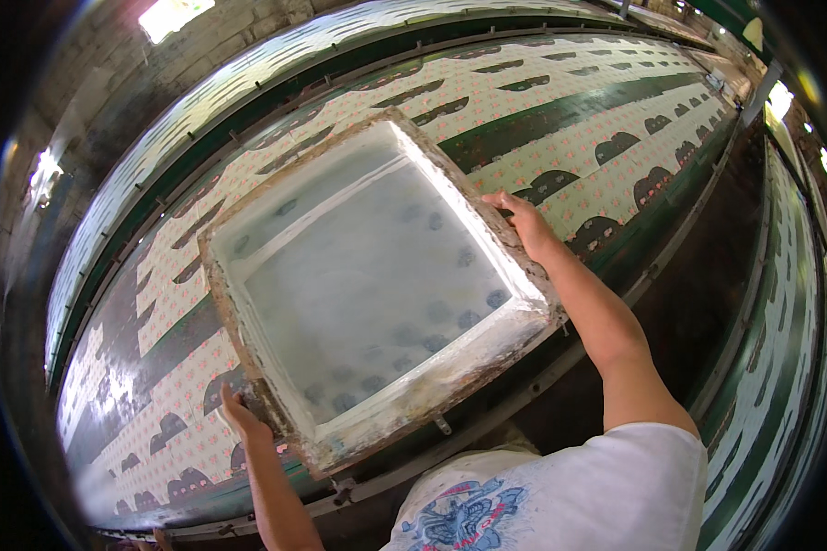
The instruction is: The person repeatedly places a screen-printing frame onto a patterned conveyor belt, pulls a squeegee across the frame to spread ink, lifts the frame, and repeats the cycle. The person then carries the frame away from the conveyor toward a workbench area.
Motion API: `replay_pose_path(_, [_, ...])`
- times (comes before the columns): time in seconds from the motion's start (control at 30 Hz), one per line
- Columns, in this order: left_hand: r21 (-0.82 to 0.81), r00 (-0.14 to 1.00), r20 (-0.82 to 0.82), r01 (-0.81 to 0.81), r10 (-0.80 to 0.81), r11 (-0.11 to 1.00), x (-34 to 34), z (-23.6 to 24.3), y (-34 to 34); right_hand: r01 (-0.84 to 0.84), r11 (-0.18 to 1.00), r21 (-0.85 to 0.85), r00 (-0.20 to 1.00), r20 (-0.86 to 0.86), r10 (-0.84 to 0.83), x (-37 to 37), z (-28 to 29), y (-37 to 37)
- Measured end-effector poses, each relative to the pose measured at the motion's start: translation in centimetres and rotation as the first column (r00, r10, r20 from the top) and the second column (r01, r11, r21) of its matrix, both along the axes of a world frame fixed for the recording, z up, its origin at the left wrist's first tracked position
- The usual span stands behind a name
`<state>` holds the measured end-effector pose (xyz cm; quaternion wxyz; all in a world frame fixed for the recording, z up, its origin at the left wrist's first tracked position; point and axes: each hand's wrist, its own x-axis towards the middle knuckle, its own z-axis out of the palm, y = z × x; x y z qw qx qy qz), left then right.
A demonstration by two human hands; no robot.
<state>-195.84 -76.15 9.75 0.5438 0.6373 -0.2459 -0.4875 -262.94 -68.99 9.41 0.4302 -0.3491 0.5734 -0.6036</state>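
A large square screen-printing frame [487, 344] is tilted across the middle of the view, above the long printing table. Its worn wooden sides are smeared white, and pale mesh [358, 266] with rows of faint dark round marks fills it. My left hand [243, 415] grips the near left side of the frame, fingers at its outer edge. My right hand [526, 226] is closed round the right side, thumb and fingers partly hidden by the wood. Under the frame, cream fabric pieces [207, 358] with small pink flowers and dark scalloped shapes lie on the dark green table top.
A metal rail [652, 271] with small stops runs along the table's near edge. Another long table [781, 367] with pale cloth stands at the right, and one more [129, 220] lies beyond on the left. A block wall [92, 83] rises behind.
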Motion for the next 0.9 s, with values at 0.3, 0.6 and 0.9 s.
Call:
replay_pose_path(0.3, [-0.054, 0.991, 0.027, -0.133, 0.135, 0.990, -14.8, 0.8, 3.5, 0.038, 0.999, -0.039, 0.986, 0.166, -0.031, -12.8, -0.8, 3.1])
replay_pose_path(0.6, [-0.085, 0.988, 0.099, -0.109, 0.117, 0.990, -20.9, 0.0, 6.4, 0.036, 0.995, -0.088, 0.975, 0.221, -0.016, -19.5, -2.5, 7.0])
replay_pose_path(0.9, [-0.115, 0.982, 0.184, -0.016, 0.037, 0.993, -20.7, -1.6, 6.3, 0.017, 1.000, 0.023, 0.989, -0.150, -0.014, -17.9, -1.9, 9.2])
